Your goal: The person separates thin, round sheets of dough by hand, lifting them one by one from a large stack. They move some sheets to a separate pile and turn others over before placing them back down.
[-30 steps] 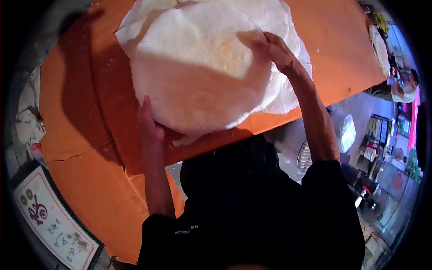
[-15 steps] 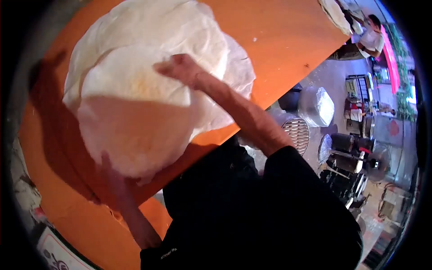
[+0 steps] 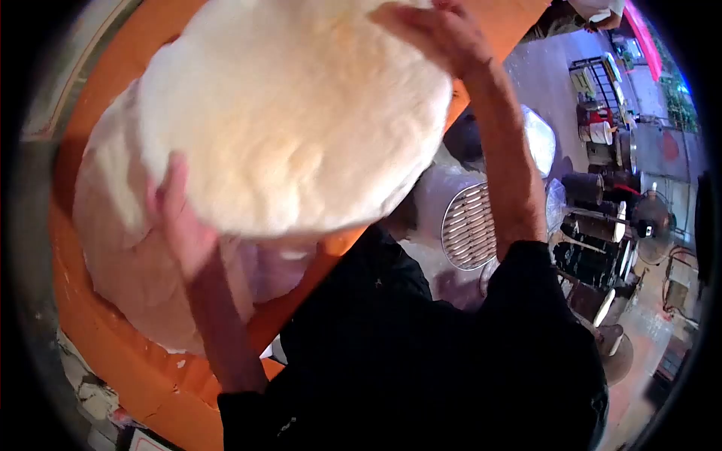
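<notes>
Two bare hands hold one round white dough sheet (image 3: 301, 128) up at a tilt, above a pile of similar sheets (image 3: 128, 270) on the orange table (image 3: 113, 353). The right hand (image 3: 440, 34) curls its fingers over the sheet's far rim, apparently pinching it. The left hand (image 3: 180, 222) lies at the near lower edge, fingers stretched and close together against the dough; it is blurred, so whether the thumb grips I cannot tell. A round wire rack (image 3: 470, 225) sits on the floor beside the table
</notes>
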Demonstrator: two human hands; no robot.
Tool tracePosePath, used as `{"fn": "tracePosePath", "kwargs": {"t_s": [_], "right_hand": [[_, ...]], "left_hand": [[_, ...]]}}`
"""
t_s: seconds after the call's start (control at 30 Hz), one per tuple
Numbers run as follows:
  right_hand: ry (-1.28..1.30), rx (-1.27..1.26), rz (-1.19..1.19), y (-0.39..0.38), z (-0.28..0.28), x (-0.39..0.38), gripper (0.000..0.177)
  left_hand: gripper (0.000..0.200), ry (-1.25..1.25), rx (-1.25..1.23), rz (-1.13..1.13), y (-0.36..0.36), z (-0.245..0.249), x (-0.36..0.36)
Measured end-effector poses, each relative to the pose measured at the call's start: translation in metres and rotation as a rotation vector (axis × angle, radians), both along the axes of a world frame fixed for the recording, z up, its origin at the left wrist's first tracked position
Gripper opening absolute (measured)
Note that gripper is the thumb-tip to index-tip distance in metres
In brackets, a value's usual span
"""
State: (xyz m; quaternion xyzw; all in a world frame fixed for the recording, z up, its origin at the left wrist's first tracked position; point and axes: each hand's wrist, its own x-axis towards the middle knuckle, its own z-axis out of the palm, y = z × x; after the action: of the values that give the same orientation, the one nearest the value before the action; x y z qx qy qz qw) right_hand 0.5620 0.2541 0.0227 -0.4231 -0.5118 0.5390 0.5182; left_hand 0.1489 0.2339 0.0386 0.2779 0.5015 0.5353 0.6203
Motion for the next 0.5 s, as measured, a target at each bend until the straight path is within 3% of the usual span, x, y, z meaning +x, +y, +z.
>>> {"fn": "tracePosePath", "kwargs": {"t_s": [0.1, 0.13, 0.2, 0.23, 0.3, 0.37, 0.43, 0.47, 0.5], "right_hand": [[0.186, -0.106, 0.121, -0.001, -0.023, 0.123, 0.044], [0.283, -0.154, 0.199, -0.001, -0.029, 0.145, 0.047], [-0.541, -0.313, -0.566, -0.024, -0.025, 0.135, 0.043], [-0.752, -0.405, -0.591, -0.027, -0.056, 0.154, 0.05], [-1.08, -0.446, -0.555, -0.04, -0.16, 0.226, 0.065], [-1.127, -0.352, -0.57, -0.05, -0.161, 0.208, 0.068], [-1.485, -0.11, -0.631, -0.054, -0.14, 0.175, 0.061], [-1.655, -0.024, -0.678, -0.051, -0.137, 0.174, 0.058], [-1.633, -0.007, -0.668, -0.045, -0.117, 0.152, 0.058]], "left_hand": [[0.042, -0.09, -0.012, -0.204, 0.031, -0.023, 0.101], [0.041, -0.098, 0.019, -0.238, 0.047, -0.058, 0.126], [0.04, -0.077, -0.068, -0.297, 0.06, -0.122, 0.161], [0.04, -0.042, -0.184, -0.308, 0.054, -0.136, 0.168], [0.043, 0.206, -0.025, -0.406, 0.038, -0.14, 0.169], [0.042, 0.487, 0.135, -0.241, 0.012, -0.117, 0.165], [0.038, 0.503, 0.288, -0.289, -0.013, -0.103, 0.131], [0.037, 0.65, 0.133, -0.365, -0.021, -0.059, 0.117], [0.035, 0.725, 0.2, -0.347, -0.032, -0.055, 0.094]]}}
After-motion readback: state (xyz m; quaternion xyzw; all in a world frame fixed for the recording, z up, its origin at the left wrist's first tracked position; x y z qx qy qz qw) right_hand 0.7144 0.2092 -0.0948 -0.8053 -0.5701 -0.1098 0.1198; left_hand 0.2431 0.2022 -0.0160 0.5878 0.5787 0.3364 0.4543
